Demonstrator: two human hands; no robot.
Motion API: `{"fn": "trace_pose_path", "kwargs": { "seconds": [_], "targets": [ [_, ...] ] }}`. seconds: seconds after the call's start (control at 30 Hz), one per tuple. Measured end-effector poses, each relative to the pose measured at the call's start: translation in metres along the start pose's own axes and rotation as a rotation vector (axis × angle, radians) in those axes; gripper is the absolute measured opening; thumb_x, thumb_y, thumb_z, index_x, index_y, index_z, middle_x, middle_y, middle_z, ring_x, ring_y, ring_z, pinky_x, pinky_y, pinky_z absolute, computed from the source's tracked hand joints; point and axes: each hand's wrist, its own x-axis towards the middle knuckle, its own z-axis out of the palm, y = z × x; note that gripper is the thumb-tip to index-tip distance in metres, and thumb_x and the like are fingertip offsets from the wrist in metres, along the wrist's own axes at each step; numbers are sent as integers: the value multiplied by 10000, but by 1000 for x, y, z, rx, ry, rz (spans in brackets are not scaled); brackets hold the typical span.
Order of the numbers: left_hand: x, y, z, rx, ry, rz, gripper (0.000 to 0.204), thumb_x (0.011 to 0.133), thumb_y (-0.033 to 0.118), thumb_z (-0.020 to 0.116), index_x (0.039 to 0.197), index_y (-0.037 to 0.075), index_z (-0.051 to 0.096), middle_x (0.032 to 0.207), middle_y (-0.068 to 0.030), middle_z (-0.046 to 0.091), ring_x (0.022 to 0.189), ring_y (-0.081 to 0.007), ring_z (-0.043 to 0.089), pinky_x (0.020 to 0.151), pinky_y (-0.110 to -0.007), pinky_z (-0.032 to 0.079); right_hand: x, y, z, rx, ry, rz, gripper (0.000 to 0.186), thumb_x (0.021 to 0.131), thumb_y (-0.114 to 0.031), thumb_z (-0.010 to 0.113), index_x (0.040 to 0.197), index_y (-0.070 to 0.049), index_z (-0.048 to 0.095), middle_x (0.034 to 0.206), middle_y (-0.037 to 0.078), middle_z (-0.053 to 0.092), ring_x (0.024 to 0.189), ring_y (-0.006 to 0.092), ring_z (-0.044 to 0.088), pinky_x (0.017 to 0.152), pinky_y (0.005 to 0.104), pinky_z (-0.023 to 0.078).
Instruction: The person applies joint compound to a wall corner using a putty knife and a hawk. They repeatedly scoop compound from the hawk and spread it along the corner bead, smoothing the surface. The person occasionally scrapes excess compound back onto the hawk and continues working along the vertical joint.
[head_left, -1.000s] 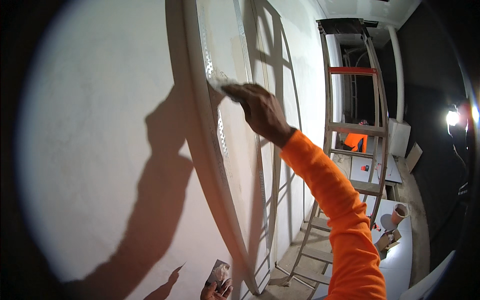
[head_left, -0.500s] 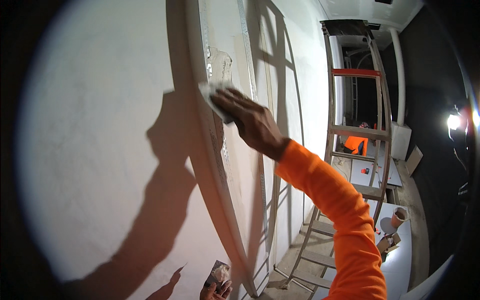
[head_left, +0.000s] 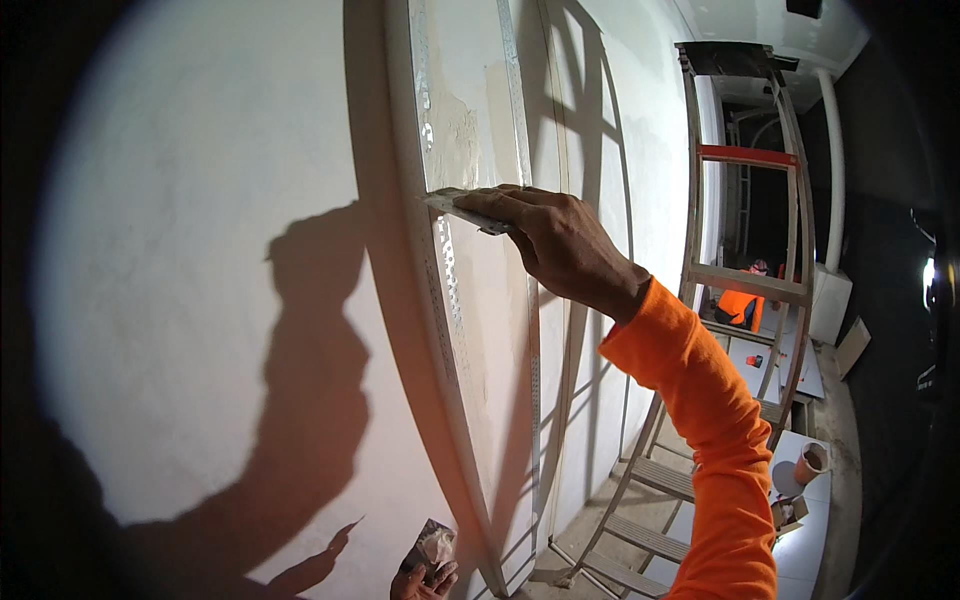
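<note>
My right hand [head_left: 575,250], in an orange sleeve, grips a broad putty knife [head_left: 468,209]. Its fingers lie along the blade, which rests across a narrow wall strip edged by perforated metal corner beads [head_left: 443,265]. Wet, pale joint compound [head_left: 455,135] coats the strip above the blade; the beads' holes show in places. At the lower edge, my left hand [head_left: 428,583] is closed round a second flat blade [head_left: 424,540] with a lump of compound on it. The handles of both tools are hidden by my hands.
A stepladder [head_left: 795,240] stands to the right of my arm. Behind it a person in orange [head_left: 738,305] is low down near the floor. White boards [head_left: 800,550] on the floor carry a bucket [head_left: 812,460] and an open carton [head_left: 790,512]. A bright lamp shines far right.
My right hand and putty knife have turned so the blade lies flatter across the strip. The compound above looks spread wider and smoother. The view has shifted slightly; my left hand keeps its hold.
</note>
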Motion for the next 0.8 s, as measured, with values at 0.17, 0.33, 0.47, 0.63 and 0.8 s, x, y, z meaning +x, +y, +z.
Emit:
{"fn": "trace_pose_path", "kwargs": {
  "seconds": [0.17,0.33,0.47,0.63,0.8],
  "targets": [
    [3,3,6,22,34,-9,513,1039,193,558,1523,58,456,1506,-81,552,1286,-268,608,1020,-401,548,60,30,-14,16,229,119,327,1033,-43,508,1312,-93,670,1202,161,725,950,336,744,792,388,620],
    [0,-1,-4,-21,-20,36,517,1038,191,559,1526,59,450,1506,-87,550,1287,-280,607,1022,-405,549,28,-9,11,-96,174,39,489,926,93,537,1331,-151,662,1275,125,701,1111,347,702,923,423,614],
    [-3,-3,-12,-43,-48,28,512,1032,191,571,1516,64,464,1489,-89,566,1279,-287,613,1020,-416,551,32,13,-4,-14,208,-32,396,978,34,524,1310,-118,678,1130,152,745,888,319,754,780,405,629],
    [-1,-2,-12,-56,-109,53,509,1034,192,567,1519,73,467,1494,-87,562,1280,-273,612,1022,-408,548,81,66,4,-122,297,-19,397,985,5,502,1332,-105,661,1083,187,737,855,331,742,746,422,615],
    [-4,-2,-11,-45,-15,10,516,1035,191,563,1526,77,458,1497,-77,561,1273,-262,616,1017,-397,550,4,-2,42,-122,309,-57,503,917,98,528,1353,-125,640,1251,136,701,1012,329,729,824,414,628]
  ]
}}
